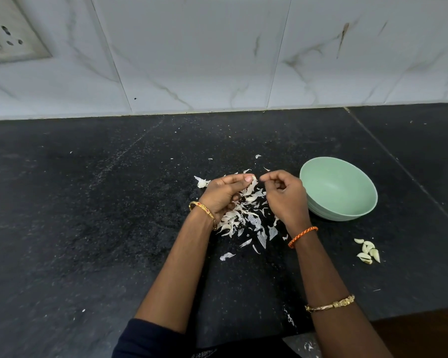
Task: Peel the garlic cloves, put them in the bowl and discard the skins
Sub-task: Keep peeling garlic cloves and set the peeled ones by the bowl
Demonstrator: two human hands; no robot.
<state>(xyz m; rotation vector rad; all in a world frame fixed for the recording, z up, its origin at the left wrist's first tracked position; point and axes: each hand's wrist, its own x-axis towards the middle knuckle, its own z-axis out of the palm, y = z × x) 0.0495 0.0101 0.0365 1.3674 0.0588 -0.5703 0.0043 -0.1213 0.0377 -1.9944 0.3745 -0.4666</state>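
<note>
A lone papery scrap of white skin (201,182) is seen at nine o'clock of the hands. A pale garlic clove (254,179) is pinched at the fingertips of the left hand (224,193); whatever is nipped by the curled right hand (285,196) cannot be told. Beneath, the heap of white garlic skins (246,218) is spread on the black stone counter (88,215). At three o'clock the mint-green round bowl (339,188) is seen empty; peeled cream cloves (368,251) are left at five o'clock. Skins could be swept in with them, or the clove lost in the heap.

A wall socket (9,38) sits in marble-patterned tiles (204,52) above the black counter (88,202).
</note>
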